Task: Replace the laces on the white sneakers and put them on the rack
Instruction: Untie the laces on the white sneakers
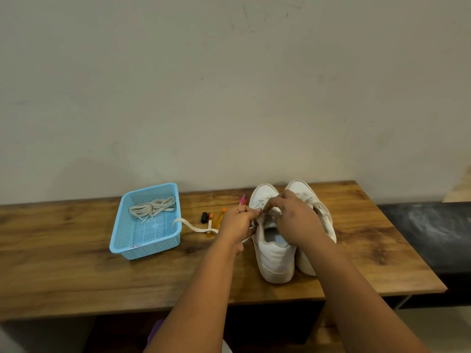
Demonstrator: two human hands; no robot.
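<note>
Head view: we note a grained wooden table (76, 276) against a plain wall (229, 85); left hand (238, 221) pinches flat lace (190, 225); right hand (297, 220) grips the near sneaker (276, 261), beside a perforated blue basket (122, 240).

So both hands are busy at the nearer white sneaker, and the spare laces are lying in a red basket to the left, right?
Not quite: the head view shows the basket holding the spare laces is light blue, not red. Both hands are at the nearer white sneaker.

Both bare forearms reach forward side by side. The left hand (238, 221) is curled, pinching. The right hand (295, 216) arches, fingers bent downward.
</note>
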